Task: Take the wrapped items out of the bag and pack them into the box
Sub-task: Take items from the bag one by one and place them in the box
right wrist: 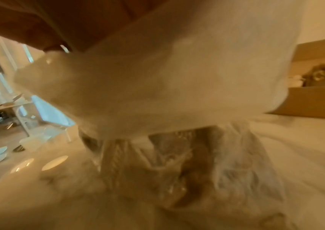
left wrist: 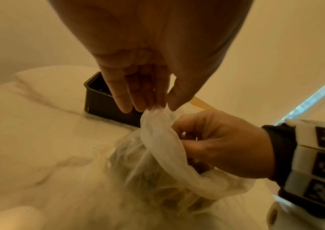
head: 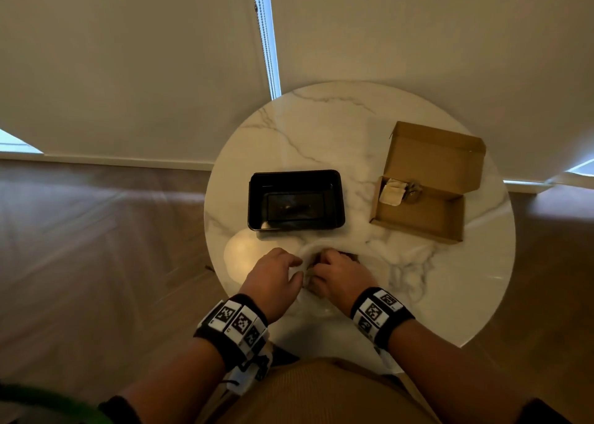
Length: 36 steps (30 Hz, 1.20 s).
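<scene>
A thin translucent plastic bag (head: 316,247) lies at the near edge of the round marble table (head: 321,128). My left hand (head: 279,272) pinches the bag's rim (left wrist: 154,109) and holds it up. My right hand (head: 334,269) is in the bag's mouth, its fingers (left wrist: 195,140) curled round a brown wrapped item just inside. More wrapped items (left wrist: 157,186) show dimly through the film. The open cardboard box (head: 424,214) stands at the right, with a white wrapped item (head: 392,190) and a brownish one (head: 413,190) in its far left corner. The right wrist view is mostly blurred bag film (right wrist: 157,85).
A black plastic tray (head: 295,173) stands on the table just beyond my hands, left of the box. The box's lid (head: 437,153) stands up at its far side. Wooden floor surrounds the table, and a blind-covered wall rises behind it.
</scene>
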Each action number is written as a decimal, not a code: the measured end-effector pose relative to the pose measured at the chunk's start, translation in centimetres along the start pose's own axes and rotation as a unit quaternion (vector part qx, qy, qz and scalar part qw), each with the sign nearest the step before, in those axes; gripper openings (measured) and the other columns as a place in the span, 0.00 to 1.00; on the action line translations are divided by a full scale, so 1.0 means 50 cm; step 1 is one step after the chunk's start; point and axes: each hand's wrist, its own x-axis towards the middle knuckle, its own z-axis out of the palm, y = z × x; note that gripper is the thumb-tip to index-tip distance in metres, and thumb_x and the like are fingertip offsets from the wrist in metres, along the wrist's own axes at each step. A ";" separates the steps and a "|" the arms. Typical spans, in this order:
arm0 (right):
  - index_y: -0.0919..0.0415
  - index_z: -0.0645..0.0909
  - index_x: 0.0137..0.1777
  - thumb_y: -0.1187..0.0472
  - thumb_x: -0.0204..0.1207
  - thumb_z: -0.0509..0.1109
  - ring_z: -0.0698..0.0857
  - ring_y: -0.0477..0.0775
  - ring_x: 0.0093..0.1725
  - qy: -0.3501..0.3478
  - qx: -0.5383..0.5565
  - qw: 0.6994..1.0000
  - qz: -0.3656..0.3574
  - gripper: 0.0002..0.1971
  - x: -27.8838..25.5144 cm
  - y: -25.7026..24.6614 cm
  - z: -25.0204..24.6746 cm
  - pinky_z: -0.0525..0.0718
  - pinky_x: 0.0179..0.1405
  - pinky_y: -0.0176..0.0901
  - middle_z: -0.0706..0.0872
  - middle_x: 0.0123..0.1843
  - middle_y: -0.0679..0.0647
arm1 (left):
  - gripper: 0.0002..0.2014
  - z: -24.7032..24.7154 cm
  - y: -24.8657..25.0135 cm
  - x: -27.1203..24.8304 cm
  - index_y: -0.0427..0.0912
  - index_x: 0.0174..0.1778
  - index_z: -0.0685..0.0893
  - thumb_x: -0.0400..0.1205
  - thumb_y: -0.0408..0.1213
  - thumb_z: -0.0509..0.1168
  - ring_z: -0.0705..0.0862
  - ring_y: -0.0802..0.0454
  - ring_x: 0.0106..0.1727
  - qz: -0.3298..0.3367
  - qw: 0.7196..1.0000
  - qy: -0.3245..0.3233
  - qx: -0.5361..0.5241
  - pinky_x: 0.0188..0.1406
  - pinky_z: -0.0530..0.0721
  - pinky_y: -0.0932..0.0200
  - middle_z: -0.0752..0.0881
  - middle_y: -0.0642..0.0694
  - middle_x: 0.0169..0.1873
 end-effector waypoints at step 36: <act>0.61 0.84 0.51 0.69 0.83 0.71 0.91 0.59 0.42 0.267 0.509 0.811 0.106 0.03 -0.160 -0.002 -0.195 0.92 0.38 0.49 0.92 0.44 0.60 | 0.03 -0.103 0.151 0.033 0.53 0.51 0.87 0.84 0.44 0.73 0.91 0.55 0.42 0.150 0.968 -0.101 -0.176 0.49 0.93 0.49 0.91 0.52 0.41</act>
